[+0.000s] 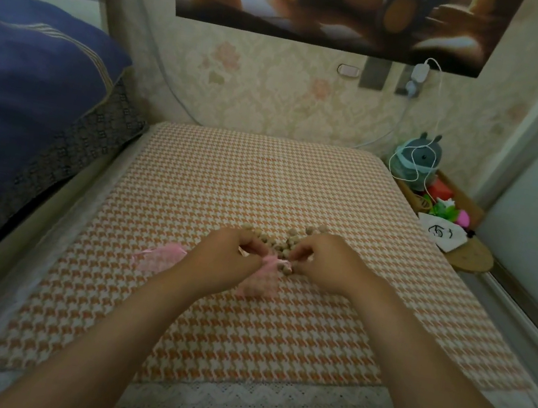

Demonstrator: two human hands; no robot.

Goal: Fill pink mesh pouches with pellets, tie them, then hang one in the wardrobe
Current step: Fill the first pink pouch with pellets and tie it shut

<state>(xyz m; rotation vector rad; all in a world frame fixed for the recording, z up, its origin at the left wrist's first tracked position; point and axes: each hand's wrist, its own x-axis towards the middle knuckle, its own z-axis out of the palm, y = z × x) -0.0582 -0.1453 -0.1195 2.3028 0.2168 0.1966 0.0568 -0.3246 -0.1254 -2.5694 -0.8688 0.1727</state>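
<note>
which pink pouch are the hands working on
The pink mesh pouch in the middle, its neck pinched by left hand and right hand; the other pink pouch lies untouched further left.

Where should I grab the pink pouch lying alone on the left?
Probably pinch the pouch at its left end, coming down from above. It lies flat and limp on the checked cloth, and its right end is tucked beside the person's left arm.

I watched under dim, warm, even light, with only faint shadows on the bed (264,175). Everything looked soft; detail at the fingers (250,245) and pink mesh pouch (260,282) was lost, the poster (339,9) smeared, and the edges bowed outward.
</note>
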